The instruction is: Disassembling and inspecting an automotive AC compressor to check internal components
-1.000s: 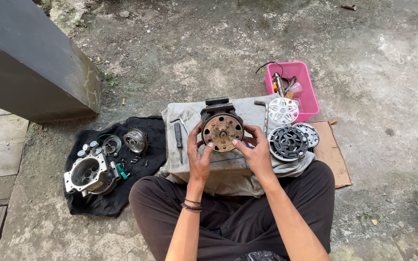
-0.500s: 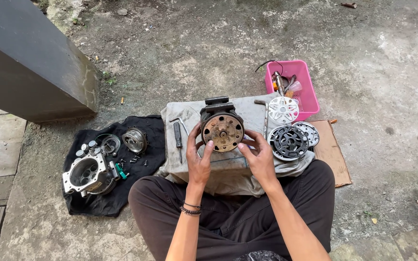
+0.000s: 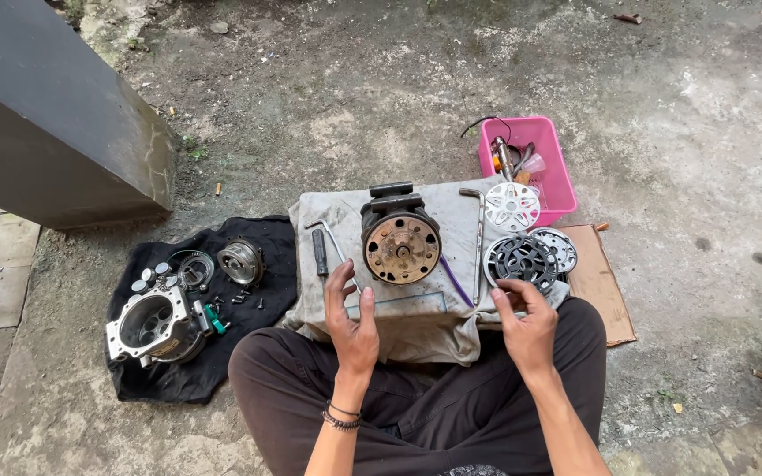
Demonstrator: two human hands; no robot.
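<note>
While the rusty compressor [image 3: 400,245] sits untouched, left hand [image 3: 352,322] open-fingered beside it, right hand [image 3: 526,324] loosely curled near the black disc [image 3: 519,261].

Sitting cross-legged, dark-trousered knees spread to either side of the rusty round compressor [image 3: 400,247], the landmark for all positions here. Extending both forearms forward, bare. Holding the left hand [image 3: 352,330] just below and slightly left of the compressor, palm inward, fingers [image 3: 335,284] raised and loosely spread, gripping nothing. Wearing dark bands at the left wrist. Holding the right hand [image 3: 527,328] below and well right of the compressor, fingers [image 3: 515,287] curled forward, empty as far as visible.
</note>
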